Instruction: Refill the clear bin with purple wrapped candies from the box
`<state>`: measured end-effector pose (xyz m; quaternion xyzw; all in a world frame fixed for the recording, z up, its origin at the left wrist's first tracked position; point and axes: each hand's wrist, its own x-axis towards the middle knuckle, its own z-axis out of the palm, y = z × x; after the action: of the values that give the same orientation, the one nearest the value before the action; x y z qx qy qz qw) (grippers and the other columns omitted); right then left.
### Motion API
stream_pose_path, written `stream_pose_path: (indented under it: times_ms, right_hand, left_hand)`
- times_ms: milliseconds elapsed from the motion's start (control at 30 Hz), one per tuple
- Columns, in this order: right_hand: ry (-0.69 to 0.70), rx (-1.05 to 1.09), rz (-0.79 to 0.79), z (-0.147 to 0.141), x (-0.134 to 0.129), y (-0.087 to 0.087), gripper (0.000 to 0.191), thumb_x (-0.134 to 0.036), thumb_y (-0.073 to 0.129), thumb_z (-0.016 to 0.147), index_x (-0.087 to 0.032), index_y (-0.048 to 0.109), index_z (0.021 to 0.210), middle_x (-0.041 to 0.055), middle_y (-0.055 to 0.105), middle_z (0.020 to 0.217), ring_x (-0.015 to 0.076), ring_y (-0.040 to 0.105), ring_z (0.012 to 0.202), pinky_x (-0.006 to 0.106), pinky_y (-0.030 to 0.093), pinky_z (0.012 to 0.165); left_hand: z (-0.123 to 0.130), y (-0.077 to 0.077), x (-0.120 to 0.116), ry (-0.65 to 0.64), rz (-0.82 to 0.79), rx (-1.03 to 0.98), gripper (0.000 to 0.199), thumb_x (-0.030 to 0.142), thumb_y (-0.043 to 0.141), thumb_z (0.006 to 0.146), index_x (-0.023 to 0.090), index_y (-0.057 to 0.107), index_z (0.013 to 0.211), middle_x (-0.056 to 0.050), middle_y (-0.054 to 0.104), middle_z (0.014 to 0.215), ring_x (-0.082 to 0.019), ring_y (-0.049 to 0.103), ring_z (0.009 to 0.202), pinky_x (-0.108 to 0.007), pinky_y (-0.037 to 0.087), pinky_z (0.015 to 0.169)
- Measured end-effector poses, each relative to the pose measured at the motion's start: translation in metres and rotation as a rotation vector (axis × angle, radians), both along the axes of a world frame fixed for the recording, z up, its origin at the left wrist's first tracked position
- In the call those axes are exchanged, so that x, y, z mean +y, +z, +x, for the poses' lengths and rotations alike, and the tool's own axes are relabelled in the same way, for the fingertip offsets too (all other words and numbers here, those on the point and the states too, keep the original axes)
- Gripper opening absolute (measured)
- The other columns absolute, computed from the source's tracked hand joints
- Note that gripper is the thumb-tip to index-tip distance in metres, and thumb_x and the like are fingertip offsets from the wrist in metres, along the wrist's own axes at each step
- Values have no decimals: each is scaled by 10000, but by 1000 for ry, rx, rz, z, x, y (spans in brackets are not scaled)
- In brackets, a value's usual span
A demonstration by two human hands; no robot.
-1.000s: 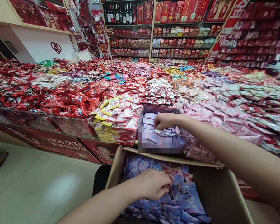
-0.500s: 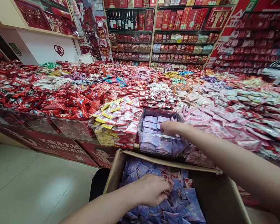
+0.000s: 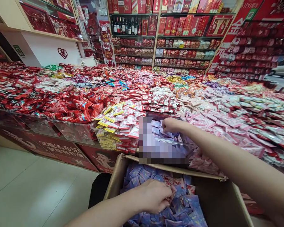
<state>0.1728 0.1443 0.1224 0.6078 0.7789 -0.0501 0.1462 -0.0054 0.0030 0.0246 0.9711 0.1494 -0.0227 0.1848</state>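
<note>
My left hand [image 3: 155, 195] is inside an open cardboard box [image 3: 227, 201], its fingers curled round pinkish packets [image 3: 173, 191]. Around it lie many small purple-blue packets [image 3: 177, 205] and a few red-and-white ones. My right hand [image 3: 171, 125] reaches into a clear plastic bin [image 3: 191, 143] behind the box, where light purple packets [image 3: 155, 123] lie. Its fingers are closed at the packets; what they hold is hidden. Part of this bin is pixelated.
Left of the bin, another holds yellow and white-red packets [image 3: 113, 115]. Red packets [image 3: 82, 107] lie farther left, pink ones [image 3: 217, 123] to the right. Shelves with bottles [image 3: 125, 26] and red boxes stand behind. My dark-clothed knee [image 3: 99, 189] is beside the box.
My right hand has shifted slightly within the bin, and the light purple packets beneath it are rearranged. My left hand stays nearly where it was. The view has tilted slightly.
</note>
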Motion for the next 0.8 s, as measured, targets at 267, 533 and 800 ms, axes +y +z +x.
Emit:
stream_pose_path:
  times_ms: [267, 533, 800]
  right_hand:
    - [-8, -42, 126, 7, 14, -6, 317, -93, 467, 707, -106, 622, 983, 132, 635, 955, 223, 578, 877, 252, 415, 701]
    - [17, 52, 165, 16, 23, -27, 303, -95, 484, 699, -187, 604, 962, 78, 629, 940, 197, 568, 883, 229, 388, 712]
    - [-31, 79, 236, 12, 21, -29, 288, -162, 533, 699, -150, 606, 978, 130, 583, 966, 206, 557, 874, 237, 389, 730]
  left_hand:
    - [-2, -3, 0, 5, 27, 1, 100, 289, 470, 743, 219, 523, 792, -2, 613, 779, -168, 593, 685, -229, 435, 532]
    - [-1, -6, 0, -5, 38, 22, 116, 299, 470, 736, 210, 528, 783, -16, 618, 762, -182, 600, 672, -239, 448, 524]
    - [-1, 0, -1, 23, -13, 52, 127, 277, 480, 733, 204, 552, 807, -35, 630, 789, -196, 609, 708, -254, 469, 565]
